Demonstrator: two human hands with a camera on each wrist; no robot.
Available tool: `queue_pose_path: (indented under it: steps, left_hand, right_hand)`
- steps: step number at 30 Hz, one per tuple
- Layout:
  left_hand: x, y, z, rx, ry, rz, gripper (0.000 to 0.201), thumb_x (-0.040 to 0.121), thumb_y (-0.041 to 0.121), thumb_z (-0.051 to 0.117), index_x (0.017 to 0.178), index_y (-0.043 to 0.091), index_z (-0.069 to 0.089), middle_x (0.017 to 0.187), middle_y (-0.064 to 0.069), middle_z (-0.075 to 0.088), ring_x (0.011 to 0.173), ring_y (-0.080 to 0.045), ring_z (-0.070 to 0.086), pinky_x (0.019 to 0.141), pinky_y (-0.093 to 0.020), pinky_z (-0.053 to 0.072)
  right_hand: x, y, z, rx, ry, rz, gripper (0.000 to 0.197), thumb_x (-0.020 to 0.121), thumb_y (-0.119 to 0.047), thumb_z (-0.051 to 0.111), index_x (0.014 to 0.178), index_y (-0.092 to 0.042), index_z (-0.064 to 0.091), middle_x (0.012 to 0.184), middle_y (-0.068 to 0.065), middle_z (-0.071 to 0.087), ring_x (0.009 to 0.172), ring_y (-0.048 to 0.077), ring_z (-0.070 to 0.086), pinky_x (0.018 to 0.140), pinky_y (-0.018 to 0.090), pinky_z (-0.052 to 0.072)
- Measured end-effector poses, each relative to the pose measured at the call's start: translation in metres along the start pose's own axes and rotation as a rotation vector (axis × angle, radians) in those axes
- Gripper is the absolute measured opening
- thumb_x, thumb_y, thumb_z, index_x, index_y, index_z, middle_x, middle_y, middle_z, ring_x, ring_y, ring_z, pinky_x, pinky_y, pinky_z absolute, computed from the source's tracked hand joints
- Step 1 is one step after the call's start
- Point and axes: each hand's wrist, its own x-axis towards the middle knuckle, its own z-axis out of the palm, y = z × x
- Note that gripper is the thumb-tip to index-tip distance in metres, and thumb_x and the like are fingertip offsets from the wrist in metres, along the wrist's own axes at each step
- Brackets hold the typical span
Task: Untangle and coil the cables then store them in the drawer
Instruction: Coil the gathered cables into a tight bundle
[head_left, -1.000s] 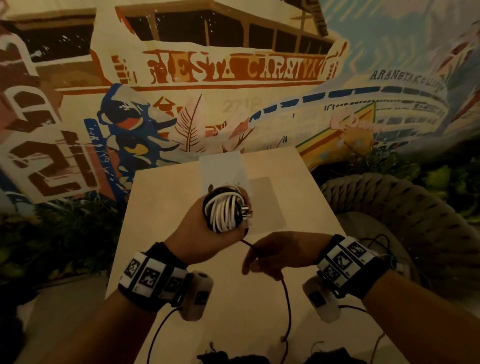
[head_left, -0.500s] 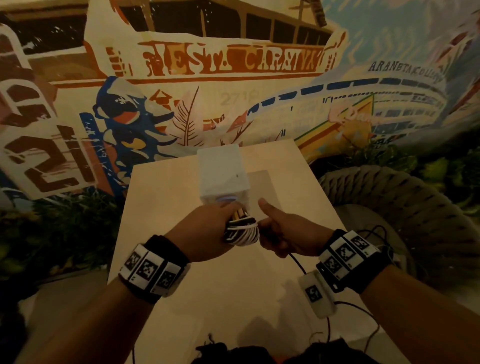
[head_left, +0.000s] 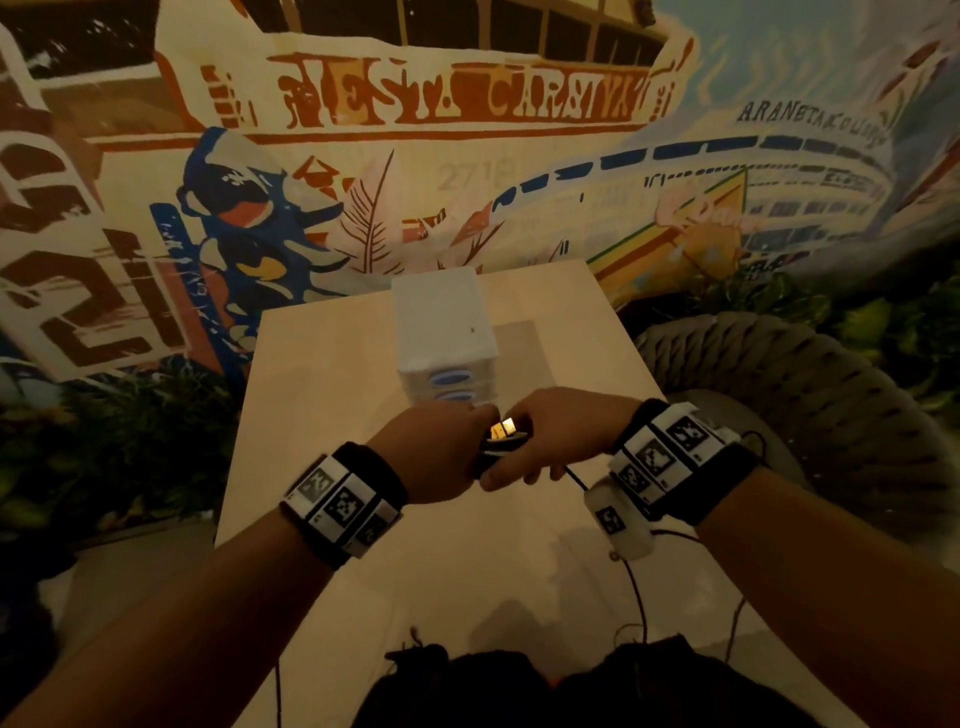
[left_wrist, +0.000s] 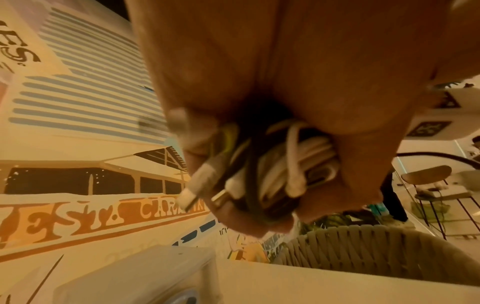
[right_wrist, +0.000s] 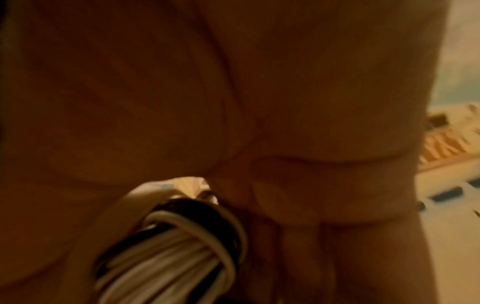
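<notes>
A coil of white and black cables (head_left: 500, 446) sits between my two hands, just in front of the white drawer unit (head_left: 441, 322). My left hand (head_left: 441, 452) grips the coil, its fingers curled round the bundle (left_wrist: 285, 170), and two plugs (left_wrist: 205, 185) stick out of it. My right hand (head_left: 545, 447) closes on the coil from the right, and the wound cables (right_wrist: 168, 246) lie under its palm. A thin black cable tail (head_left: 636, 597) trails from the right hand toward the table's near edge. The drawers with blue handles (head_left: 449, 378) look closed.
The drawer unit stands at the back middle of a pale table (head_left: 322, 415). A woven chair (head_left: 805, 395) stands right beside the table's right edge. A painted wall rises behind, with plants at its foot. Dark cloth (head_left: 519, 686) lies at the near edge.
The left hand turned the coil over and lowered it toward the drawer unit. The right hand left the black tail low down and came up against the coil.
</notes>
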Motion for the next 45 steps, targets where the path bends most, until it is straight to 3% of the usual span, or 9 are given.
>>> queue_pose_path:
  steps: [4,6,9,13,21,26,36,40,45]
  left_hand:
    - [0.011,0.002,-0.005,0.053,-0.044,-0.027,0.022,0.087,0.034,0.063,0.107,0.025,0.066,0.092,0.004,0.071,0.078,-0.019,0.069,0.075,-0.036,0.058]
    - [0.017,-0.004,0.001,0.126,-0.074,-0.017,0.019,0.088,0.039,0.055,0.099,0.031,0.068,0.085,0.008,0.07,0.075,-0.014,0.069,0.095,-0.038,0.054]
    - [0.021,-0.004,0.003,0.225,-0.122,-0.002,0.022,0.09,0.027,0.049,0.093,0.029,0.07,0.083,0.01,0.069,0.08,-0.012,0.066,0.116,-0.034,0.033]
    - [0.018,0.002,-0.007,0.201,-0.175,-0.048,0.018,0.093,0.018,0.052,0.09,0.016,0.07,0.081,0.001,0.065,0.081,-0.018,0.063,0.084,-0.027,0.04]
    - [0.019,0.017,0.0,0.172,-0.366,-0.06,0.023,0.095,0.028,0.06,0.108,0.015,0.074,0.101,-0.005,0.073,0.095,-0.026,0.068,0.079,-0.032,0.049]
    - [0.013,0.016,0.001,-0.037,-0.249,-0.048,0.036,0.084,0.031,0.075,0.107,0.011,0.057,0.085,0.002,0.062,0.073,-0.019,0.058,0.065,-0.031,0.045]
    - [0.007,0.017,-0.015,0.091,-0.102,-0.024,0.041,0.078,0.042,0.076,0.108,0.025,0.055,0.102,0.006,0.068,0.093,-0.019,0.066,0.086,-0.033,0.053]
    - [0.006,0.019,-0.014,0.093,-0.137,-0.052,0.034,0.079,0.034,0.076,0.107,0.024,0.059,0.099,0.004,0.066,0.093,-0.02,0.065,0.071,-0.027,0.042]
    - [0.002,0.015,-0.016,0.032,-0.091,-0.068,0.041,0.079,0.037,0.076,0.109,0.024,0.051,0.095,0.006,0.063,0.09,-0.019,0.065,0.072,-0.023,0.037]
  right_hand:
    - [0.007,-0.012,0.002,-0.204,0.103,0.029,0.035,0.065,-0.051,0.088,0.082,-0.023,0.075,0.07,-0.005,0.072,0.056,0.01,0.066,0.057,0.025,0.058]
    - [0.01,-0.016,0.004,-0.222,0.172,0.041,0.033,0.066,-0.046,0.089,0.077,-0.019,0.074,0.066,-0.003,0.07,0.055,0.012,0.064,0.053,0.027,0.056]
    - [0.01,-0.016,0.012,-0.266,0.334,0.021,0.051,0.063,-0.039,0.09,0.099,-0.014,0.064,0.081,-0.003,0.066,0.07,0.016,0.062,0.053,0.028,0.046]
    - [0.006,-0.014,0.025,-0.256,0.501,-0.097,0.084,0.062,-0.031,0.09,0.129,-0.022,0.04,0.097,-0.004,0.059,0.084,0.019,0.062,0.065,0.032,0.048]
    - [0.01,-0.013,0.044,-0.578,0.349,0.004,0.033,0.079,-0.046,0.079,0.097,-0.019,0.074,0.089,-0.001,0.069,0.082,0.022,0.067,0.067,0.028,0.045]
    - [0.01,-0.002,0.043,-0.471,0.277,-0.025,0.031,0.08,-0.045,0.077,0.093,-0.017,0.073,0.087,0.002,0.069,0.072,0.018,0.057,0.066,0.028,0.043]
    - [0.006,0.019,0.02,-0.124,0.12,0.01,0.019,0.082,-0.036,0.074,0.087,-0.018,0.072,0.074,0.006,0.075,0.056,0.009,0.067,0.059,0.022,0.05]
    - [0.003,0.014,0.028,-0.115,0.133,-0.046,0.026,0.077,-0.043,0.082,0.097,-0.032,0.069,0.085,-0.006,0.077,0.062,0.008,0.072,0.059,0.019,0.053]
    - [0.003,0.015,0.031,-0.145,0.212,-0.058,0.021,0.083,-0.038,0.073,0.085,-0.017,0.071,0.072,0.008,0.074,0.05,0.006,0.063,0.053,0.015,0.048]
